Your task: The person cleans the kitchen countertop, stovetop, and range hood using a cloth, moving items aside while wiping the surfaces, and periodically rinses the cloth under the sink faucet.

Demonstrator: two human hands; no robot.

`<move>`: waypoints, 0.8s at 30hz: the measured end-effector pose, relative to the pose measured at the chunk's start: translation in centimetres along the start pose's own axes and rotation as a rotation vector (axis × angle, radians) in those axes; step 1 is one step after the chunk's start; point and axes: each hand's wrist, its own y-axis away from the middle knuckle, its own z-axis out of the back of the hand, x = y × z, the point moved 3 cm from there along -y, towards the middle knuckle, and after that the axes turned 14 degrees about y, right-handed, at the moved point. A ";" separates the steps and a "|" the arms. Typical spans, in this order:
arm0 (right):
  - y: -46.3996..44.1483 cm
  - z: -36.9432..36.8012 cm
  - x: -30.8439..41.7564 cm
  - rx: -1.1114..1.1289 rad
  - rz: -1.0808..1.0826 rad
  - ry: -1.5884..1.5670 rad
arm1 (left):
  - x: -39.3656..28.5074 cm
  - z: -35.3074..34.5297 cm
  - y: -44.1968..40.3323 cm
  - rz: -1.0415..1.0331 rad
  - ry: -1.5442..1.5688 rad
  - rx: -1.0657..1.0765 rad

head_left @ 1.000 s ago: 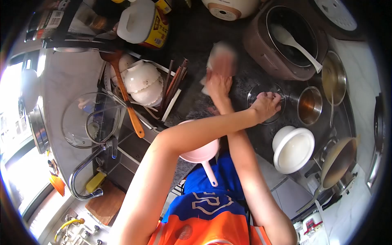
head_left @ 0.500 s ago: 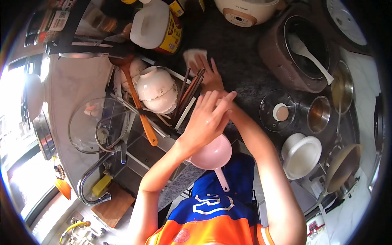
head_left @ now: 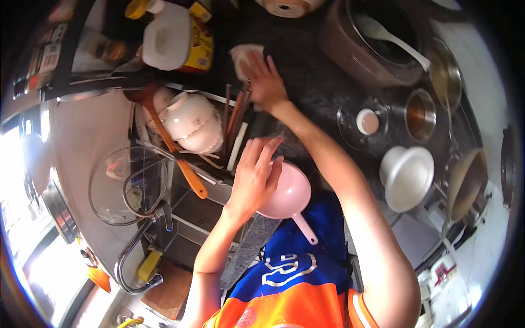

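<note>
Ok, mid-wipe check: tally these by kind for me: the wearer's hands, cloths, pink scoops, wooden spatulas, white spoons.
Left hand and right hand: 2
Cloth: 1
Pink scoop: 1
Wooden spatula: 1
White spoon: 1
Total: 6

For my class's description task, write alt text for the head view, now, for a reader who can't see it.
A person's right hand lies spread on a pale cloth on a dark counter, while the open left hand partly hides a pink scoop. White bowls sit upside down at left; a brown cooker is at upper right.
</note>
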 end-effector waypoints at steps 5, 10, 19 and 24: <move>8.1 3.4 1.1 0.018 -0.100 -0.005 | -1.8 -9.3 -6.1 -0.241 -0.075 0.177; 9.2 4.2 1.3 0.011 -0.190 0.006 | 0.5 -22.2 -10.5 -0.444 -0.632 0.342; 14.8 6.2 0.3 0.151 -0.250 0.048 | 1.3 -22.2 -10.0 -0.296 -0.503 0.589; 19.6 6.2 -0.4 0.040 -0.403 -0.451 | -4.1 -10.8 -8.2 -0.146 -0.468 0.332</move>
